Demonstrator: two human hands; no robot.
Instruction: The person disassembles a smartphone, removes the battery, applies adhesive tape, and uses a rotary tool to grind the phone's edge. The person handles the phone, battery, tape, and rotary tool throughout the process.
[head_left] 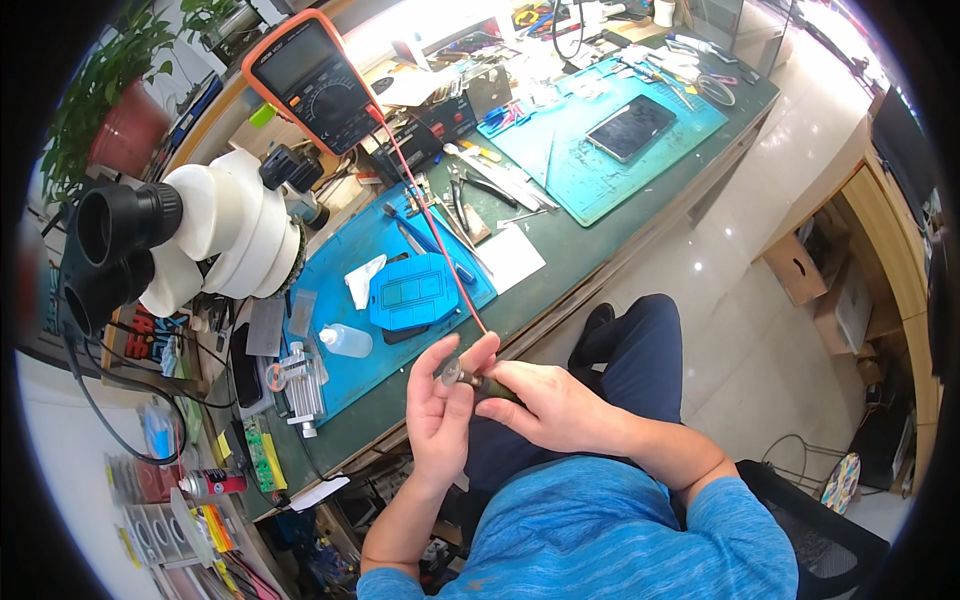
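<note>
The right hand (550, 405) is closing its fingers around a dark tool (493, 389) just off the tabletop (562, 240); the left hand (437, 425) is cupping the round tip, seemingly for steadiness, though whether its fingers are pinching I can't tell.
</note>
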